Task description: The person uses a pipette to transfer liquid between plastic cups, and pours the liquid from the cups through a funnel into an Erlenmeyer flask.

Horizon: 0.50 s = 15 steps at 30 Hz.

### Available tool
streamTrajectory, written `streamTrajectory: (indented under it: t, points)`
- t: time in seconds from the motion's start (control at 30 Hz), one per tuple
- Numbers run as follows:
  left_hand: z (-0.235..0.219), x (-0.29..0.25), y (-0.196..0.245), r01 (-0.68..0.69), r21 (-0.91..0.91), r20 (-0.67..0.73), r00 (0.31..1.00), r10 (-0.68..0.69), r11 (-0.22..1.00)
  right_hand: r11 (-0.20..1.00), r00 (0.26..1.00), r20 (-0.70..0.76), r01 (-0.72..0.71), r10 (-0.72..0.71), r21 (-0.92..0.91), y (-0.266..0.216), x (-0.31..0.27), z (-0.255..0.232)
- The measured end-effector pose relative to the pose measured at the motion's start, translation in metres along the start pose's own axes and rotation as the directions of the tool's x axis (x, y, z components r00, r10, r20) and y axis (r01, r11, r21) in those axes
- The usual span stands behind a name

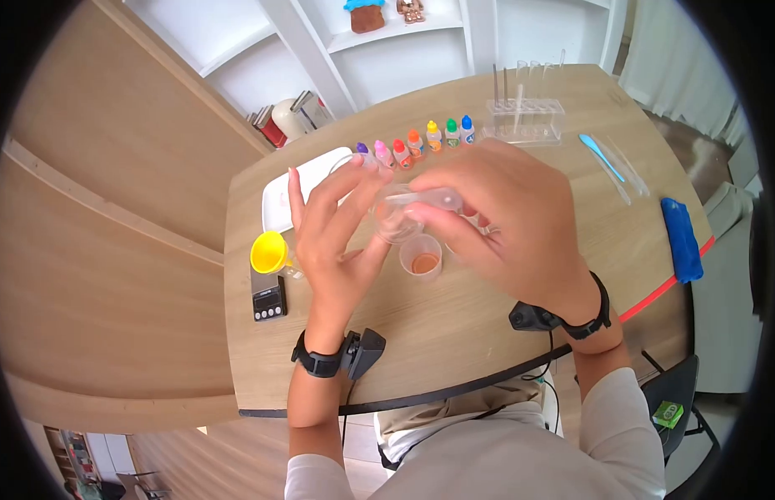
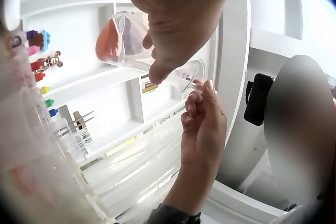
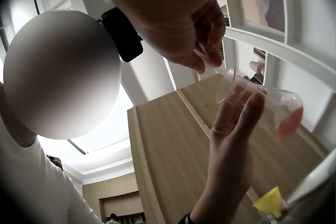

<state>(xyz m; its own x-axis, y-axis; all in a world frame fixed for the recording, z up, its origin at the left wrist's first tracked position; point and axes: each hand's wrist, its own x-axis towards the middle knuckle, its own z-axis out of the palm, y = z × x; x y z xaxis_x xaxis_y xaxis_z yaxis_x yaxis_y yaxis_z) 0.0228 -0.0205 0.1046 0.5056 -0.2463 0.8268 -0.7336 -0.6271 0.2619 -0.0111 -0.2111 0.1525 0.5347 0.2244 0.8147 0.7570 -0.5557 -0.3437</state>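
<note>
My left hand grips the neck of a clear flask, which lies tilted in the left wrist view, with orange-red liquid in its wide end. Opposite it, my right hand pinches a translucent, dropper-like piece at the flask's mouth. How far that piece reaches inside cannot be told. Below the hands, a clear cup with a little orange-brown liquid stands on the table.
Small colour bottles line the back, beside a white tray. A yellow funnel and a scale are at left. At right are a test-tube rack, a blue spatula and a blue cloth.
</note>
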Motion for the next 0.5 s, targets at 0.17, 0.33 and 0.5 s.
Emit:
streamTrajectory:
  t: [0.17,0.33,0.5]
  points:
    - [0.005,-0.007,-0.001,-0.023,-0.018,0.002,1.0,0.023,1.0,0.992,0.99,-0.055,0.128,-0.129,-0.019,0.007,-0.004,0.017]
    - [0.01,-0.008,-0.004,-0.04,-0.011,-0.001,0.999,0.04,0.999,0.984,0.986,-0.017,0.165,-0.167,-0.068,0.009,-0.004,0.018]
    - [0.011,-0.009,-0.005,0.0,-0.022,0.017,1.0,0.0,1.0,0.992,0.99,-0.069,0.116,-0.119,-0.043,0.018,-0.005,0.027]
